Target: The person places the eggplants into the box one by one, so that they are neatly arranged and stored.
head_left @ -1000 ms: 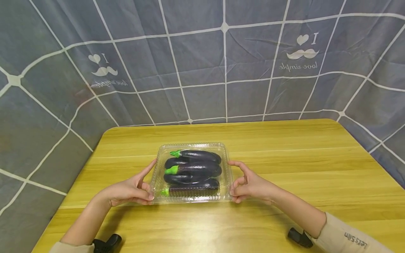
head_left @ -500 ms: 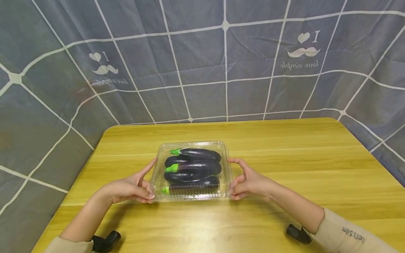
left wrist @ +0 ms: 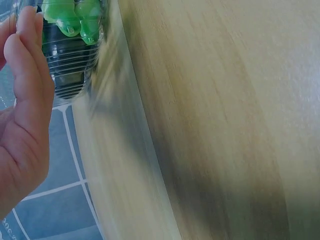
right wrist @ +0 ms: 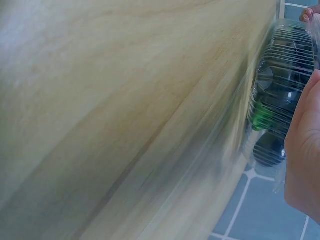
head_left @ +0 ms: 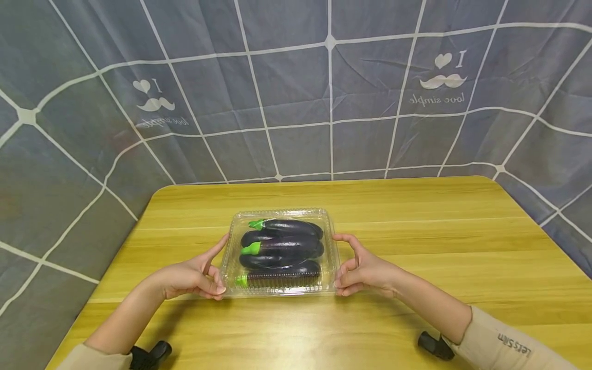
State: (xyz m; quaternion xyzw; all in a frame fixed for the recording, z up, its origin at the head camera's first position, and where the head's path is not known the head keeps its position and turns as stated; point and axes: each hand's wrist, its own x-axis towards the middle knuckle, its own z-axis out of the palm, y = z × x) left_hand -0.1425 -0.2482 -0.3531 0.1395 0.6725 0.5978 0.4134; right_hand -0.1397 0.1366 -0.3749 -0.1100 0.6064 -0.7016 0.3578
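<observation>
A clear plastic clamshell box (head_left: 329, 226) with its lid down holds several dark purple eggplants (head_left: 291, 245) with green stems. My left hand (head_left: 189, 277) grips the box's near left corner, thumb at the front and index finger stretched along the side. On the opposite side my right hand (head_left: 370, 270) pinches the near right corner, its index finger reaching along the edge. Ribbed box walls and green eggplant stems (left wrist: 70, 17) appear beside the left fingers in the left wrist view. In the right wrist view the ribbed wall partly veils the eggplants (right wrist: 280, 90).
The box is over the middle of a yellow wood-grain table (head_left: 439, 246). A grey curtain (head_left: 296, 103) with white grid lines surrounds its back and sides. Black wrist mounts (head_left: 435, 345) hang at both sleeves.
Both hands keep their hold on the box, which stays in nearly the same place. The whole view shifts slightly up and then down again.
</observation>
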